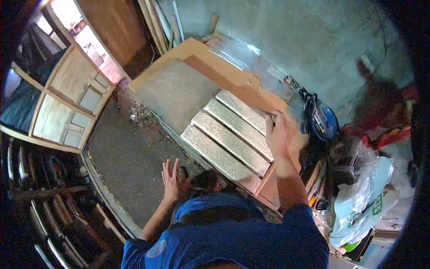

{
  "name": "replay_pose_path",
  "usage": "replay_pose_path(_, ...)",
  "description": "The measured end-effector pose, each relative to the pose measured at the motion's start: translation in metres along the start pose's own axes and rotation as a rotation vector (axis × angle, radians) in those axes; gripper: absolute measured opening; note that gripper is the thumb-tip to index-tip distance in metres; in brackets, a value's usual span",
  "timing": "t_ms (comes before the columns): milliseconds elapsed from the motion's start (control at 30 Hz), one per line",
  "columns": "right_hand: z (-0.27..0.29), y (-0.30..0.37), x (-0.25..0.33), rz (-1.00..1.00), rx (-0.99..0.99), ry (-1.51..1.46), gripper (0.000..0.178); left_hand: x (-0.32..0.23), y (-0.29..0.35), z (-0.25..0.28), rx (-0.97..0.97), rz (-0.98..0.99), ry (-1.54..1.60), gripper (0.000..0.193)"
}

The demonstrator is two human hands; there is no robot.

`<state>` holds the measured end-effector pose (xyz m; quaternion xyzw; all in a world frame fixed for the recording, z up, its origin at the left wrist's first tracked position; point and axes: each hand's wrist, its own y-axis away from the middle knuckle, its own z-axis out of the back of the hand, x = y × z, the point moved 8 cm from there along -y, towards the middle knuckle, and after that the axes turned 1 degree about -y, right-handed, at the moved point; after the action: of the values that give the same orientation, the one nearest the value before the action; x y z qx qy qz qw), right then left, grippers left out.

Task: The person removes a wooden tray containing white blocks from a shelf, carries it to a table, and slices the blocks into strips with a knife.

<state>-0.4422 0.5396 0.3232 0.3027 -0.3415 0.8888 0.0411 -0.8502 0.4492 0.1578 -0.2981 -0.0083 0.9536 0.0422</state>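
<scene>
Three pale, rough-textured slats (233,133) lie side by side with narrow gaps on the workbench, aligned at a slant. A thin wooden strip (265,179) runs across beneath their near right ends. My right hand (277,134) is at the right end of the farthest slat, its fingers curled together. Whatever it grips, if anything, is too small to make out. My left hand (173,180) hangs off the bench's near side above the dark floor, fingers spread, holding nothing. Beyond the slats' left ends lies a dusty greyish sheet (172,87) on the bench.
The tan bench top (190,48) reaches toward the wall, with clear plastic wrap (237,56) at its far edge. Right of it sit a blue-rimmed container (329,121) with items inside and plastic bags (367,193). A wooden panelled frame (74,98) stands at the left.
</scene>
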Motion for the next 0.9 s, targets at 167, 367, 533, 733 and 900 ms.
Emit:
replay_pose_path(167,-0.028,-0.017,0.013,0.133,0.030,0.052,0.031,-0.002,0.002,0.006,-0.003,-0.034,-0.116,0.085)
replay_pose_path(367,-0.047,-0.027,0.005,0.044,0.051,0.075,0.033,0.017,0.006,0.011,-0.052,0.021,-0.002,0.090)
replay_pose_path(533,-0.071,-0.034,0.037,0.110,0.062,-0.034,0.031,0.026,0.013,0.010,-0.056,0.007,-0.031,0.095)
replay_pose_path(733,-0.079,-0.050,0.047,0.154,0.102,0.174,0.031,0.033,0.010,0.013,-0.049,0.080,-0.008,0.094)
replay_pose_path(900,-0.046,-0.047,0.007,-0.115,0.032,-0.091,0.033,0.041,0.009,0.007,-0.088,0.069,-0.018,0.095)
